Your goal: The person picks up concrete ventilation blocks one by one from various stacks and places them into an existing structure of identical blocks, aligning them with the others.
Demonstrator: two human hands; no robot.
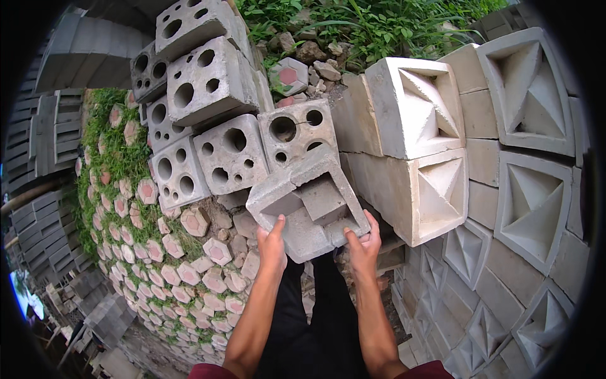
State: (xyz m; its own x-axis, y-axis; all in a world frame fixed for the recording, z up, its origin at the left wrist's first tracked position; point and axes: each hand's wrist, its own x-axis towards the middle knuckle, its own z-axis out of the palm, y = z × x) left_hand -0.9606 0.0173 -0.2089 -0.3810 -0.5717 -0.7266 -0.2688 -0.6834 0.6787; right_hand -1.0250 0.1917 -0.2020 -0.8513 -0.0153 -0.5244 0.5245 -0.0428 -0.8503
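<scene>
Two bare forearms [254,325] lead to fingers [374,228] gripping the hollow grey block [310,213] between them.

Fingertips of left grip [271,248] hidden behind grey block [299,234]

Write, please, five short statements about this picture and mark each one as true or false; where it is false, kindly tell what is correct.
1. The left hand and the right hand hold one grey block together. True.
2. The blocks with round holes are all to the right of the grey block. False: these holed blocks are stacked to its left and behind it.
3. Pale blocks with sunken, angled faces are on the right side. True.
4. The six-sided paving stones have no plants between them. False: grass grows between them.
5. The person wears black trousers. True.
</scene>
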